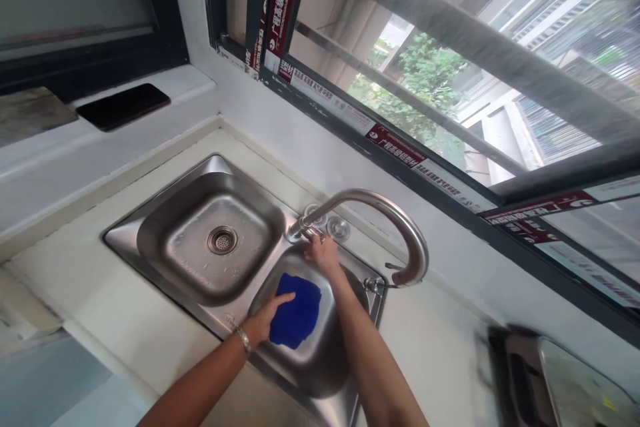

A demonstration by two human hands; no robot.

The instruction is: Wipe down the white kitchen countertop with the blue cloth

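Note:
A blue cloth (297,312) hangs in the small right basin of a steel double sink (150,213). My left hand (265,317) grips the cloth's left edge; a bracelet sits on that wrist. My right hand (323,251) reaches up to the base of the curved steel faucet (395,213), fingers closed round its handle there. The faucet spout arcs over to the right, past the small basin's rim. No water is visible.
The large left basin has a round drain (222,239). A dark phone (123,105) lies on the white ledge at left. A big window (450,80) runs behind the sink. A steel object (565,380) sits on the pale counter at lower right.

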